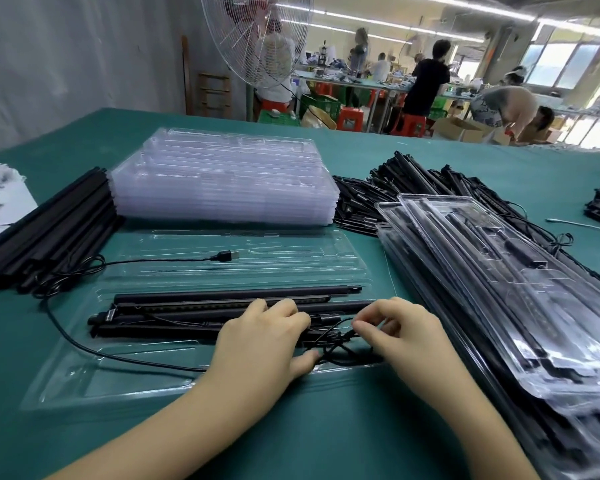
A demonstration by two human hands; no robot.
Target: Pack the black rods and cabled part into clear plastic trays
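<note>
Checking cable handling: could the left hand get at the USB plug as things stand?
Probably yes: the USB plug lies uncovered on the clear tray beyond the rods; the left hand, resting on them, only needs lifting.

Both bare forearms reach forward and draw close together. The left hand (264, 337) lies palm down, fingers fairly straight, thumb stretched toward the right hand (407, 336), whose curled fingers (362, 328) pinch a thin black cable (340, 334).
</note>
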